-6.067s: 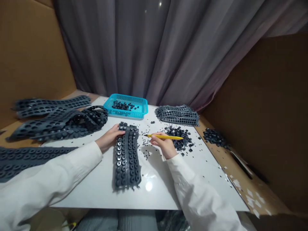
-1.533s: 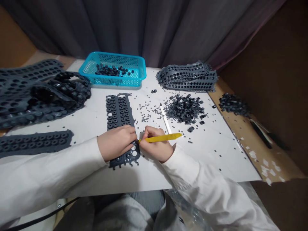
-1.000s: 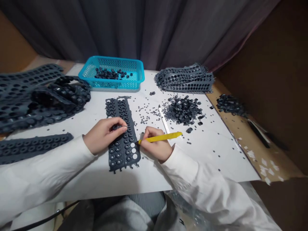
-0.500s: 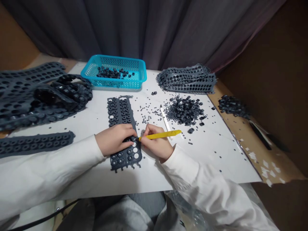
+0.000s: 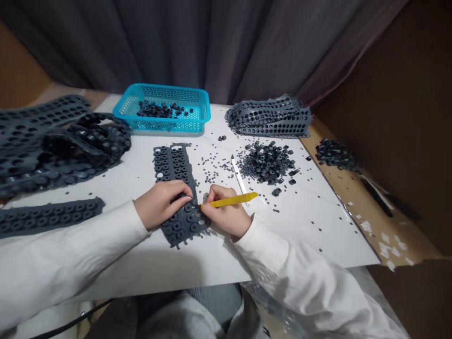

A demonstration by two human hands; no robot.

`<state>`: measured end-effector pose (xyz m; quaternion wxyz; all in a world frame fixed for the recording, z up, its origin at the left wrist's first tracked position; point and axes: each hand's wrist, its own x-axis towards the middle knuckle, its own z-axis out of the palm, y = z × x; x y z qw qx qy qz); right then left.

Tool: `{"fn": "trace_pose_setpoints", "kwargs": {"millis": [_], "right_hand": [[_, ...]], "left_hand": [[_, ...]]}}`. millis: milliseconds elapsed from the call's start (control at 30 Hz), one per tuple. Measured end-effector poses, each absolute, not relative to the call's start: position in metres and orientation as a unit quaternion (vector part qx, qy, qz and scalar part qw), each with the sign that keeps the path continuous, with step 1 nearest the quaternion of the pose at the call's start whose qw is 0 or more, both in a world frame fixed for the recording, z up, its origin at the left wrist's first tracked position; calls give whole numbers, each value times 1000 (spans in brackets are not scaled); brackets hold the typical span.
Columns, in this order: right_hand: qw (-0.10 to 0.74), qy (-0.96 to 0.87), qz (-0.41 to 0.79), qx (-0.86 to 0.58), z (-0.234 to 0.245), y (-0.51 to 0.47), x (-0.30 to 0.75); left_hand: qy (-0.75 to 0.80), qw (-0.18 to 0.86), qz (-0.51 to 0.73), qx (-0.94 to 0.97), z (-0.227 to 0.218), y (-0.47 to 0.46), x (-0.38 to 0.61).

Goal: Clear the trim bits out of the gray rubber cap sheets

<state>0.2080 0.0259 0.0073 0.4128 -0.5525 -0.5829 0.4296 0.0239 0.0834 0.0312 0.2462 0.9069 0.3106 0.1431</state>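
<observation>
Places are relative to the blue basket (image 5: 176,125).

Studded strip (image 5: 173,162): dark grey, flat on the white board (image 5: 141,268), nearer the wearer than the basket. Long axis runs near-to-far; far end points at the basket, leaning slightly left, ragged near end faces the wearer. White shows through a few holes at the far end.

Left hand (image 5: 162,202): on the strip, straight out from the basket on the wearer's side, covering the strip's middle. Thumb and forefinger tips drawn together; can't tell if they pinch a stud or just press.

Right hand (image 5: 229,209): nearer and right of the basket, fingers pinching the yellow tool (image 5: 233,199). Tool's long axis is crosswise to the strip. Dark tip points left, at the strip's right edge; butt points right and slightly away. Tip contact too small to confirm.

Other stuff: dark bits (image 5: 157,109) inside the basket. Perforated sheets (image 5: 88,141) left of it, second studded strip (image 5: 49,214) left and nearer, long axis roughly sideways. Perforated bundle (image 5: 270,115) to the right. Pile of small dark parts (image 5: 270,162) right and nearer, with a slim white tool (image 5: 238,174) just beside it, dark end facing away from the wearer.
</observation>
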Motion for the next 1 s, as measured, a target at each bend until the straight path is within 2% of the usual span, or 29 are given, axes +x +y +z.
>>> {"fn": "trace_pose_setpoints", "kwargs": {"millis": [133,300,533,633,800,867,1000], "right_hand": [[432,-548,480,-532,7,27,210],[469,-508,500,-522,5,33,211],[433,-545,485,-529,1,39,208],[401,-573,463,-544,9,43,206],[345,-614,436,-560,24,52,202],[337,-624,429,-559,26,53,201],[344,-617,431,-562,24,51,202]], "left_hand": [[423,313,176,832,38,89,15],[415,394,137,809,39,93,14],[392,502,153,755,38,100,16],[400,523,155,737,40,99,18],[432,615,151,642,41,99,21],[447,600,147,647,40,100,20],[414,465,135,771,42,98,20]]}}
